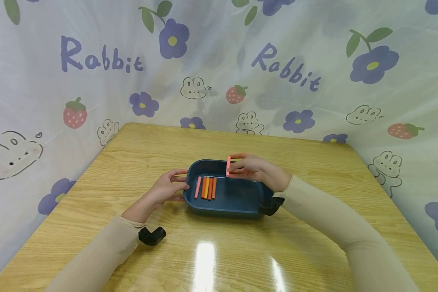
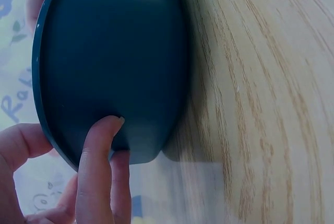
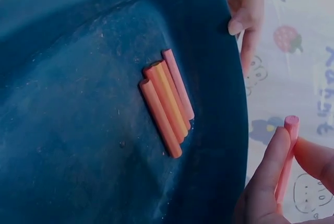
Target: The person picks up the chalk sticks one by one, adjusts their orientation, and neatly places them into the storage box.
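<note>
A dark blue tray (image 1: 241, 215) stands on the table with several pink, orange and yellow chalk-like sticks (image 3: 164, 106) side by side in its left part. My left hand (image 1: 168, 186) holds the tray's left end, its fingers spread about the rim; in the left wrist view a fingertip touches the outer wall (image 2: 125, 67). Above the tray near its back rim, my right hand (image 1: 253, 168) pinches a pink chalk stick (image 1: 228, 166) between thumb and fingers. The right wrist view shows that stick (image 3: 288, 156) roughly upright, its flat end above the fingertips.
A wooden table (image 1: 160, 142) lies under the tray, with bright reflections near its front. A printed cloth (image 1: 219, 61) with rabbits, flowers and strawberries hangs behind and at the sides. Black wrist cameras (image 1: 152, 235) are strapped on both sleeves.
</note>
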Demonstrator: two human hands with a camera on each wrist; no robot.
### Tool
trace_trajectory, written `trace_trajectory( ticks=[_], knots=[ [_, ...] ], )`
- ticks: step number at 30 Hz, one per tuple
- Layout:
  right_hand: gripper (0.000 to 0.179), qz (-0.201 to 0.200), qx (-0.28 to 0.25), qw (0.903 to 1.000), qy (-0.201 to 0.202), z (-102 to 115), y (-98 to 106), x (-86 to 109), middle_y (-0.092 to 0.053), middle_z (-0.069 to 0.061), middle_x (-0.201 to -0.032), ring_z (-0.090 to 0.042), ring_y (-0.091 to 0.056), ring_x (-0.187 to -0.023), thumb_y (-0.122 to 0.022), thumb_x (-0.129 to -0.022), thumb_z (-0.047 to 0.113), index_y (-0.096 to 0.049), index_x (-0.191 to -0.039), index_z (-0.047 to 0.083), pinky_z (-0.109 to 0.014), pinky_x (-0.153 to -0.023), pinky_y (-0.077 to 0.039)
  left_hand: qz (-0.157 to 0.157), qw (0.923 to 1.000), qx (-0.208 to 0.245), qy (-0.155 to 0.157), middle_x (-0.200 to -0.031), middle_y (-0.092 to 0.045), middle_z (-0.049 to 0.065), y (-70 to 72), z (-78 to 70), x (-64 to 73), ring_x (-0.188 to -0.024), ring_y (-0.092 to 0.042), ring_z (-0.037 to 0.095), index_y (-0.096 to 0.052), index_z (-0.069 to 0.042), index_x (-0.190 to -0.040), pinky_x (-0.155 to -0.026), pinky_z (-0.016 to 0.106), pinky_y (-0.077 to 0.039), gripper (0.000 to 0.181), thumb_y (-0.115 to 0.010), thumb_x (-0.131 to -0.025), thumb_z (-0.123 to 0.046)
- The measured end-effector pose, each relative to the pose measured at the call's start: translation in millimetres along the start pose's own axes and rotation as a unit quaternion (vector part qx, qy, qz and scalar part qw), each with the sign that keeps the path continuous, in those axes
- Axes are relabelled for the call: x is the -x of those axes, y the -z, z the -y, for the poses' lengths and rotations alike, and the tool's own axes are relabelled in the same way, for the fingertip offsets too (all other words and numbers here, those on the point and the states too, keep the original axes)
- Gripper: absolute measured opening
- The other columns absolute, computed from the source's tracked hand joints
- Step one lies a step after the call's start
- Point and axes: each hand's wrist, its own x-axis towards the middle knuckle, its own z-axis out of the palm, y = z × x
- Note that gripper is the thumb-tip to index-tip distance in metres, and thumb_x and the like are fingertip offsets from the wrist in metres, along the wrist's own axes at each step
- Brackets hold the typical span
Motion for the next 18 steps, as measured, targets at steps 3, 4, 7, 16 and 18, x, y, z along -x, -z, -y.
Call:
trace_trajectory(
  ticks=[3,4,7,16,18],
  knots=[
    [0.062,0.016,0.022,0.9996,-0.009,0,-4,-4.3,-0.043,-0.024,-0.127,-0.024,-0.062,-0.082,-0.052,-0.089,-0.011,-0.027,-0.143,0.004,-0.037,-0.083,-0.052,0.000,1.0000,-0.001,-0.002,-0.132,-0.040,0.028,0.7,0.3,-0.5,-0.101,-0.058,0.034,-0.034,-0.003,-0.141,-0.071,0.042,-0.056,0.056,-0.054,-0.089,0.000],
    [0.061,0.022,0.028,0.9993,-0.015,0,-5,-6.1,-0.043,-0.025,-0.127,-0.024,-0.062,-0.081,-0.051,-0.089,-0.012,-0.026,-0.143,0.002,-0.038,-0.086,-0.051,0.000,1.0000,-0.001,-0.003,-0.131,-0.040,0.027,0.9,0.3,-0.7,-0.101,-0.058,0.034,-0.034,-0.003,-0.141,-0.071,0.042,-0.056,0.056,-0.054,-0.089,-0.001],
    [0.059,0.036,0.056,0.9972,-0.034,-2,-7,-11.6,-0.048,-0.024,-0.120,-0.023,-0.062,-0.081,-0.051,-0.089,-0.010,-0.026,-0.141,-0.002,-0.041,-0.091,-0.048,0.001,1.0000,-0.001,-0.003,-0.132,-0.041,0.027,1.4,0.1,-1.0,-0.100,-0.059,0.032,-0.035,-0.003,-0.141,-0.071,0.041,-0.056,0.055,-0.054,-0.089,-0.001],
    [0.055,0.063,0.095,0.9896,-0.088,-6,-13,-31.2,-0.049,-0.018,-0.110,-0.024,-0.055,-0.088,-0.052,-0.089,-0.009,-0.030,-0.140,-0.005,-0.038,-0.090,-0.049,0.001,1.0000,-0.002,-0.002,-0.131,-0.041,0.027,2.5,-0.4,-2.6,-0.102,-0.058,0.034,-0.035,-0.003,-0.141,-0.072,0.043,-0.055,0.055,-0.054,-0.089,-0.001],
    [0.053,0.068,0.100,0.9878,-0.099,-8,-14,-34.8,-0.047,-0.018,-0.113,-0.025,-0.053,-0.089,-0.051,-0.089,-0.011,-0.032,-0.138,-0.006,-0.038,-0.090,-0.049,0.001,1.0000,-0.001,-0.002,-0.131,-0.041,0.027,2.4,-0.3,-2.9,-0.102,-0.058,0.035,-0.035,-0.003,-0.140,-0.072,0.042,-0.056,0.055,-0.054,-0.089,-0.001]
  ],
)
